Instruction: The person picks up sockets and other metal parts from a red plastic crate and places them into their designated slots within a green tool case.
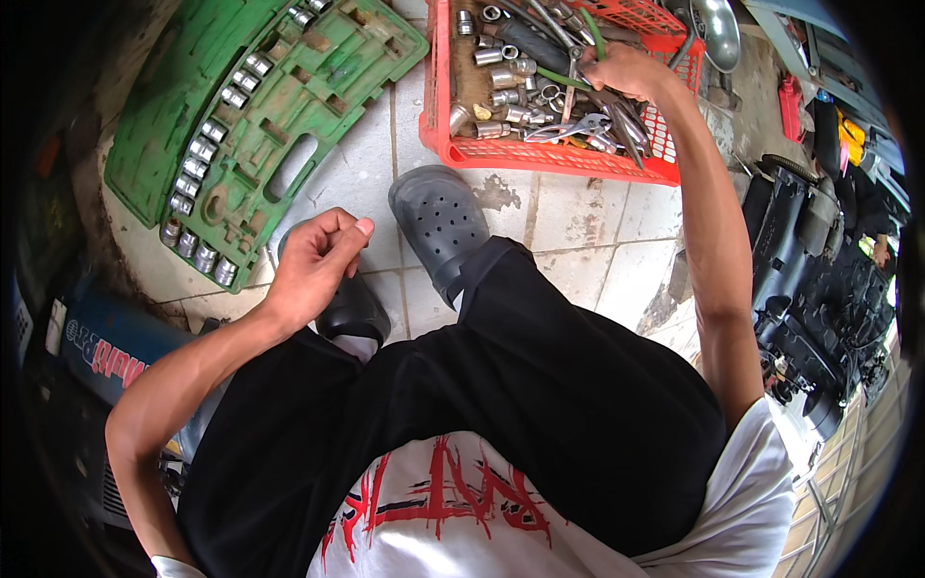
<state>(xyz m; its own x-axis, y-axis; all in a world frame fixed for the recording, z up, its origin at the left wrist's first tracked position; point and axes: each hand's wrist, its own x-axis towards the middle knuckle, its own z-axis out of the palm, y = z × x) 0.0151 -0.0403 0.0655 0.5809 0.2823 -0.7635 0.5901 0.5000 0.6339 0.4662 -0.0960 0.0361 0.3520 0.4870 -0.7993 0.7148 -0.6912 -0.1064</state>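
Above my left shoe, my left hand point(318, 264) hovers with its fingers loosely curled and no object visible in it. Beside it lies an opened green socket-set case point(271, 130), with a curved row of chrome sockets point(202, 149) in its slots and several slots bare. My right hand point(623, 71) reaches into a red plastic basket point(564, 155); its fingertips are partly hidden among the tools. Close to those fingers are a wrench point(571, 83) and a green cord point(560, 77). Slip-joint pliers point(578, 127) and many loose sockets point(504, 78) fill the basket.
My grey clog point(439, 224) stands on the tiled floor point(571, 209) below the basket. A blue MultiPro machine point(108, 347) is at the left. Dark engine parts point(802, 303) crowd the right side, where part of another person's hand point(881, 251) shows. A metal bowl point(719, 32) sits beyond the basket.
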